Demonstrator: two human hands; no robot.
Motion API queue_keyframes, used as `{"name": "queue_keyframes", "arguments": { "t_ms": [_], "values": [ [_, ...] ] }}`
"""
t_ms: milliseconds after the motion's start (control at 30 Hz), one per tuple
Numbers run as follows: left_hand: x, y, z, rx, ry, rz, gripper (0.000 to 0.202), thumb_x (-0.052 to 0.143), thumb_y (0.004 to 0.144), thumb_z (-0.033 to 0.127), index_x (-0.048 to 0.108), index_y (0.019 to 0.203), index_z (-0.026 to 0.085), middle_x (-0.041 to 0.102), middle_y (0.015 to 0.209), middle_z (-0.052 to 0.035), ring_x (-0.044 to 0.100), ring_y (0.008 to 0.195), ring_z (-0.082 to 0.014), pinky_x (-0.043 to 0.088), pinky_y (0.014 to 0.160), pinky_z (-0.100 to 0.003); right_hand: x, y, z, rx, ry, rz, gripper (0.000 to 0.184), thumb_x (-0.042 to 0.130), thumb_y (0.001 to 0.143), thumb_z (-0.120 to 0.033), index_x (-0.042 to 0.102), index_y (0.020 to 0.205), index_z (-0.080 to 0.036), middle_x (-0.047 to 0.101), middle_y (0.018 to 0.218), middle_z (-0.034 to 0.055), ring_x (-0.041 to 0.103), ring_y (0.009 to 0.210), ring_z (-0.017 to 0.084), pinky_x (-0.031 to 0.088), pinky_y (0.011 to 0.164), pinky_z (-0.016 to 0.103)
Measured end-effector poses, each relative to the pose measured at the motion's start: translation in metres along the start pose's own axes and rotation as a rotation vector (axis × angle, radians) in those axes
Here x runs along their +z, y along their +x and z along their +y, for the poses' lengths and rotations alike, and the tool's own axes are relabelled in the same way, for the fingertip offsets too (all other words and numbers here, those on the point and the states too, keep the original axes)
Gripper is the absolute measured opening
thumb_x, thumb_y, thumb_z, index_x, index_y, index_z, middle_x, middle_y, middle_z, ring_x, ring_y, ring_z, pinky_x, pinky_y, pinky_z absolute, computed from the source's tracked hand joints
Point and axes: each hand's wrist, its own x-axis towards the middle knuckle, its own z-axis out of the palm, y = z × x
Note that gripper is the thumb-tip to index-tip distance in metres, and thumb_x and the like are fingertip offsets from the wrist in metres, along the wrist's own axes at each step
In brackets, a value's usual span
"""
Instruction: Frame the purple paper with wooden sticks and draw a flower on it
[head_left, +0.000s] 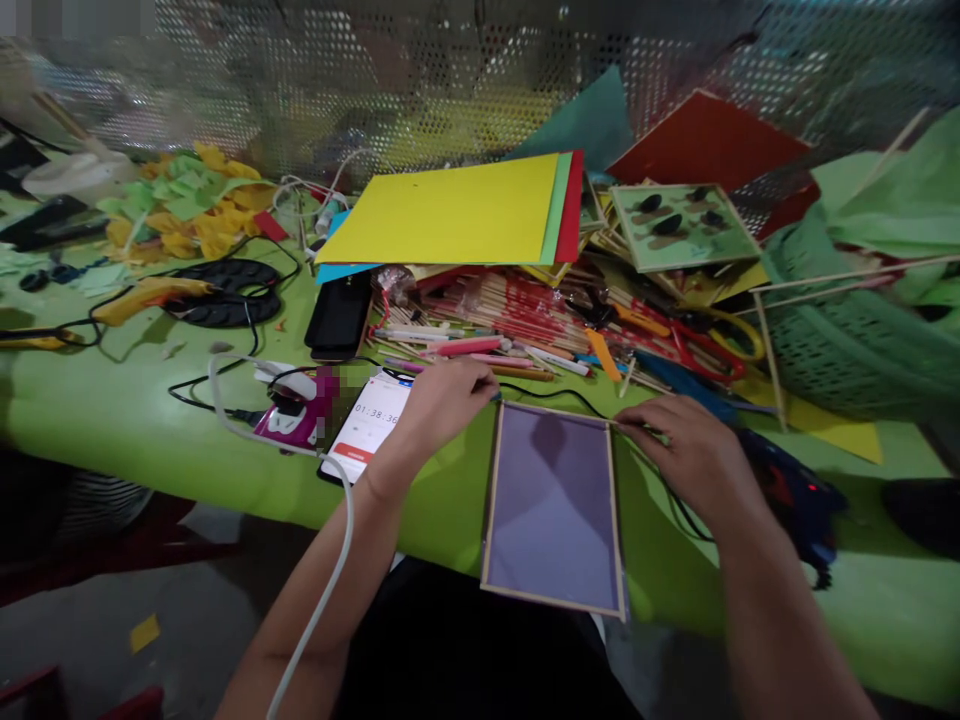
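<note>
Two hands, left and right; one purple framed panel; two phones; one green basket

- purple paper panel framed in thin wooden sticks lies on the green table, overhanging its near edge.
- white smartphone lies just left of it.
- heap of wooden sticks lies behind it.
- stacked yellow card sheets lie behind the heap.
- green plastic basket stands far right.

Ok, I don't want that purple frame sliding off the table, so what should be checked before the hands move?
1. Left hand at far left corner of purple framed panel: ok.
2. Right hand at its far right corner: ok.
3. Panel fully on green table: not ok, near edge overhangs.
4. Black cable clear of the panel: cannot tell.
5. Blue glue gun clear of right forearm: cannot tell.
</note>
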Motion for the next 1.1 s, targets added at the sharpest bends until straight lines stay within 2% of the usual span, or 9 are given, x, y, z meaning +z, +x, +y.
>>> {"name": "queue_keyframes", "arguments": {
  "t_ms": [367, 567, 767, 1100],
  "values": [
    [0.008, 0.000, 0.002, 0.034, 0.059, -0.002, 0.016, 0.062, 0.089, 0.019, 0.077, 0.091, 0.021, 0.078, 0.099, -0.0042, 0.071, 0.094, -0.0229, 0.051, 0.083, -0.032, 0.007, 0.001, 0.000, -0.002, 0.022, 0.002, 0.022, 0.056, 0.098, -0.035, 0.073, 0.093, -0.022, 0.074, 0.091, 0.0076, 0.067, 0.089, 0.027, 0.051, 0.082, 0.042],
    [0.020, 0.003, 0.003, 0.157, 0.136, 0.031, 0.015, 0.062, 0.088, 0.017, 0.076, 0.086, 0.021, 0.077, 0.096, -0.0050, 0.068, 0.098, -0.0236, 0.050, 0.092, -0.035, 0.010, 0.002, 0.002, 0.002, -0.005, -0.029, 0.022, 0.056, 0.098, -0.034, 0.073, 0.093, -0.021, 0.074, 0.091, 0.0084, 0.066, 0.087, 0.028, 0.050, 0.080, 0.042],
    [0.031, 0.008, 0.006, 0.181, 0.241, 0.052, 0.016, 0.060, 0.088, 0.015, 0.075, 0.083, 0.019, 0.075, 0.093, -0.0069, 0.066, 0.099, -0.0260, 0.050, 0.091, -0.038, 0.011, 0.003, -0.001, 0.053, -0.006, -0.055, 0.015, 0.058, 0.098, -0.028, 0.071, 0.096, -0.021, 0.074, 0.093, 0.0079, 0.066, 0.092, 0.027, 0.048, 0.083, 0.040],
    [0.033, 0.008, 0.008, 0.163, 0.290, 0.050, 0.016, 0.058, 0.090, 0.017, 0.072, 0.083, 0.019, 0.075, 0.095, -0.0061, 0.066, 0.100, -0.0261, 0.049, 0.090, -0.039, 0.011, 0.003, 0.000, 0.073, -0.026, -0.080, 0.008, 0.060, 0.097, -0.023, 0.067, 0.096, -0.022, 0.073, 0.095, 0.0073, 0.065, 0.092, 0.027, 0.047, 0.081, 0.039]
  ]
}}
